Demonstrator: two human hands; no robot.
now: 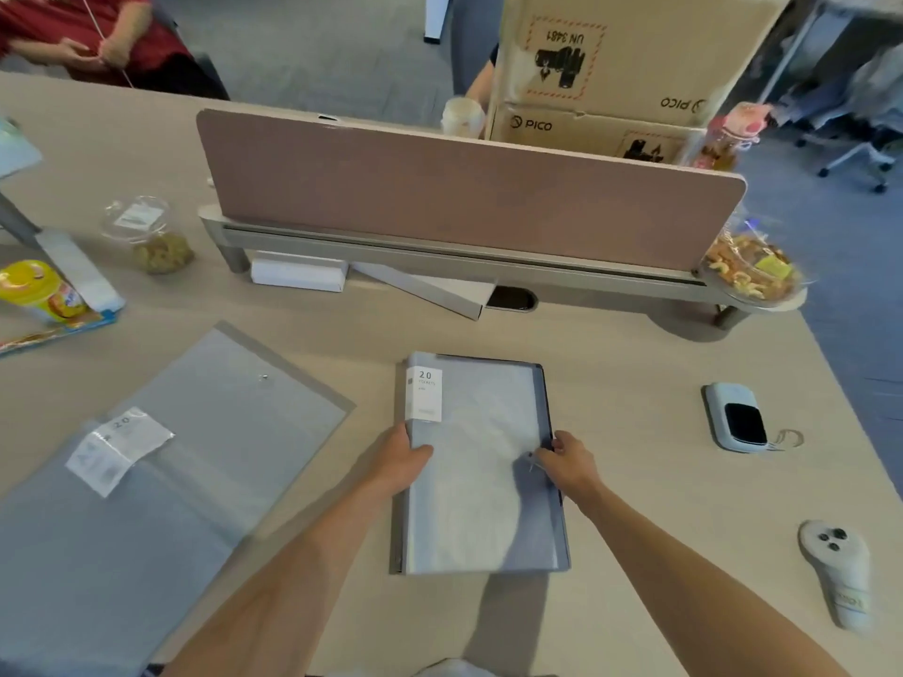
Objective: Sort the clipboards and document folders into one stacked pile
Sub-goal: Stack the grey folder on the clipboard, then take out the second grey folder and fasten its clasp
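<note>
I saw the grey document folder [481, 461] lying flat on the desk [635, 505], my left hand [403, 456] grasping its spine edge and my right hand [569, 459] pinching its opposite edge. Two more folders [161, 461] lay well apart to the left.

Between the hands lies a translucent grey plastic document folder [481, 461] with a white label printed "20". Left of the left hand [403, 459], two flat pale grey plastic folders [195, 452] carry a white sticker. Everything sits on a light beige wood-grain table [659, 481].
</note>
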